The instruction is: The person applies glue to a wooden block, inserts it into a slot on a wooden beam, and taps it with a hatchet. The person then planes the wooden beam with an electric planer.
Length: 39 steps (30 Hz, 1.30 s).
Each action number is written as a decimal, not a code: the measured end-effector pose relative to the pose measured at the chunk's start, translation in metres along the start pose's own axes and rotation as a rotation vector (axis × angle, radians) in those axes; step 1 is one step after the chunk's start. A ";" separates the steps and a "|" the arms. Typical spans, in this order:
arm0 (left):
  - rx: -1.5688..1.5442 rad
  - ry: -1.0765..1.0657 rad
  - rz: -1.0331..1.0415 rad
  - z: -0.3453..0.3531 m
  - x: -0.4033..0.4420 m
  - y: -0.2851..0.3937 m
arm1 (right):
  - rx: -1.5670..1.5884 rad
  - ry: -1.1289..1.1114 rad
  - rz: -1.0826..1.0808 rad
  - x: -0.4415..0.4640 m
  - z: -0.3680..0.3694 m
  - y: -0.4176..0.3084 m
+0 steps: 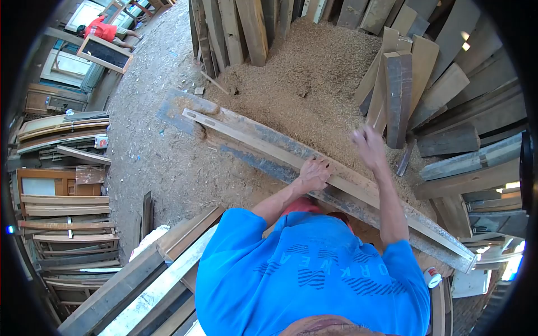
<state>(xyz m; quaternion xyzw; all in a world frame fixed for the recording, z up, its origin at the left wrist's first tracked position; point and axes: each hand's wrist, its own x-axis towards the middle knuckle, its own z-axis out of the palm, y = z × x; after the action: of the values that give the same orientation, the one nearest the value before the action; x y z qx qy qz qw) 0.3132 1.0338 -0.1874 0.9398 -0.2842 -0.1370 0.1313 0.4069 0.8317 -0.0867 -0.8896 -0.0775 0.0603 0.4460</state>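
Note:
A long, narrow wooden rail (255,147) with slots near its far left end lies along a worn, dusty bench board (241,116). My left hand (315,173) presses on the rail's middle, its fingers curled over the far edge. Above the rail and to the right, my right hand (370,147) is raised, apart from the wood. Its fingers look bent but are smeared by motion, and I cannot make out anything in them.
Sawdust (302,84) is heaped beyond the bench. Upright planks (398,101) lean at the right, and more boards (151,285) lie at lower left. Stacked frames (70,224) line the left side. A person in red (101,29) bends at upper left. A white container (432,277) stands at lower right.

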 end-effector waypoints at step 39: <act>0.318 0.036 0.390 0.114 0.086 0.362 | 0.012 0.451 0.787 -0.596 -0.053 0.263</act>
<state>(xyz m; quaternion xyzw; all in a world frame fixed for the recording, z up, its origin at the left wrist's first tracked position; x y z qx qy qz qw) 0.1640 0.6743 -0.1912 0.8783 -0.4757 -0.0461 0.0108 -0.1465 0.5203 -0.2434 -0.8397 0.3660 0.0304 0.4001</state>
